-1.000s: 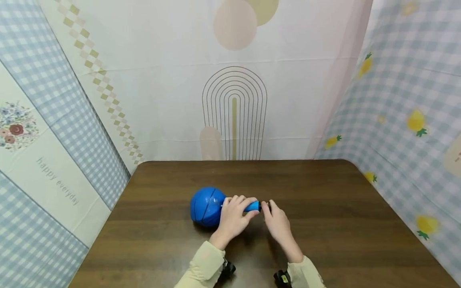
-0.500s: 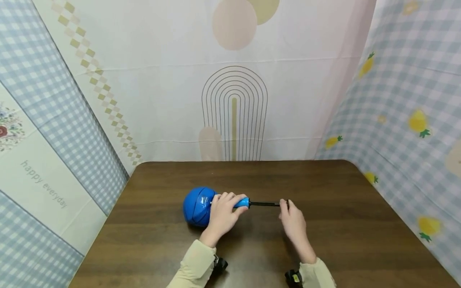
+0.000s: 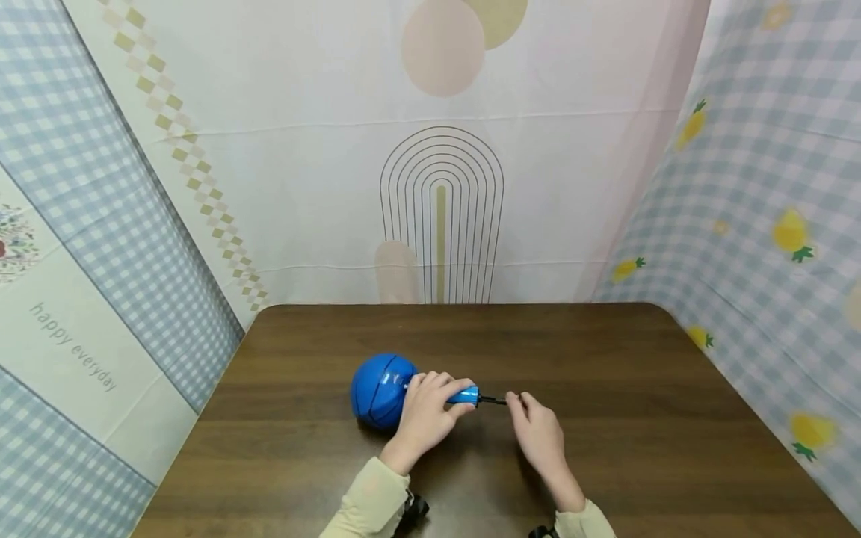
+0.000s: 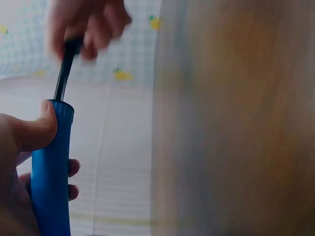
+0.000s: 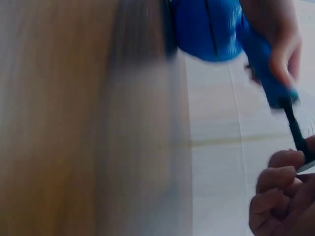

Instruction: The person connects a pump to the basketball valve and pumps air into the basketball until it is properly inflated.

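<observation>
A blue ball (image 3: 380, 391) with black seams sits on the wooden table, left of my hands. Close at its right side, my left hand (image 3: 427, 412) grips the blue barrel of a hand pump (image 4: 53, 167), its fingers curled round it. The pump points sideways, one end toward the ball. A black rod comes out of the other end, and my right hand (image 3: 538, 433) holds the black handle there with curled fingers. Only a short length of rod shows between barrel and handle. Where the pump meets the ball is mostly hidden by my left hand.
The brown table (image 3: 632, 373) stretches out around the hands. Behind it hangs a pale cloth (image 3: 323, 202) with printed arches, and a checked cloth (image 3: 747, 224) hangs on the right. Both wrists wear black devices.
First the right hand drew the handle out to the right, baring a long rod. Since then it has moved back left, and the rod shows shorter. The left hand kept its grip.
</observation>
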Demonstrator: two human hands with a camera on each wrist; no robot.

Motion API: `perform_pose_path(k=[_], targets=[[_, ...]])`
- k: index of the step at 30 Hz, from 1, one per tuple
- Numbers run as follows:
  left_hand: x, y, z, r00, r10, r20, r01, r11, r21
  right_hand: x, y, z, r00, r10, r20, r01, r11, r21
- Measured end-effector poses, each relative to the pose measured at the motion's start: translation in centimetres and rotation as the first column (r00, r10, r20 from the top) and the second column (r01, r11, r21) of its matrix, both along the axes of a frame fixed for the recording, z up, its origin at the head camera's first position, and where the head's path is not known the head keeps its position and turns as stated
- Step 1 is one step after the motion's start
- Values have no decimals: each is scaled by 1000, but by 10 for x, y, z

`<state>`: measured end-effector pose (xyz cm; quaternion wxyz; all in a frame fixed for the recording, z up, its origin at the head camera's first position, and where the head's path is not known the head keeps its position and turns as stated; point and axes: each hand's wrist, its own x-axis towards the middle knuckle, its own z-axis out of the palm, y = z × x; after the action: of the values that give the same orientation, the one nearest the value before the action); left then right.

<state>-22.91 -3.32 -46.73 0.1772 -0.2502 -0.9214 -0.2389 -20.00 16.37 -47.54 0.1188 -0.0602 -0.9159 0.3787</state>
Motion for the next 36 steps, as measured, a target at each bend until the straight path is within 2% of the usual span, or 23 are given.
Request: perform_pose_path(k=[4,6,10,13,16,19,22,27,29,31,34,36], targets=[[-8,-12,5,999,4,39,-6,999,36,0,19,4,996,-87,-37,86,996,-17],[-10,-11,5,999,17,28,-18,999,43,-1,20,7,995,-97,-34,95,993,-72],[-11,2,1,998,48,-46,-47,998,32,-10,1,10,1000,-30,6,30,976,-216],[-10,14,-4,992,63,-108,-61,998,19,-15,-15,8,996,68,58,-51,967,-250],[-8,18,-7,990,57,-130,-56,998,13,-17,-23,4,984,144,106,-120,972,-202],[-7,12,-6,994,32,-107,-31,1000,4,-16,-19,2,981,159,111,-146,983,-113],[-9,1,-4,997,23,-74,-23,1000,3,-15,-5,2,987,115,109,-110,993,-49],[-13,-10,-1,997,59,-52,-58,998,16,-12,25,8,995,46,92,-41,997,-59],[-13,-6,-1,995,81,-59,-79,996,32,-13,28,9,997,22,75,-16,996,-83],[-11,3,-3,991,108,-82,-105,993,46,-14,23,9,998,23,63,-14,989,-149],[-7,20,-10,978,153,-144,-147,988,57,-17,9,4,997,54,56,-38,969,-244],[-3,30,-15,967,173,-189,-165,985,57,-18,-2,0,993,98,62,-78,962,-263]])
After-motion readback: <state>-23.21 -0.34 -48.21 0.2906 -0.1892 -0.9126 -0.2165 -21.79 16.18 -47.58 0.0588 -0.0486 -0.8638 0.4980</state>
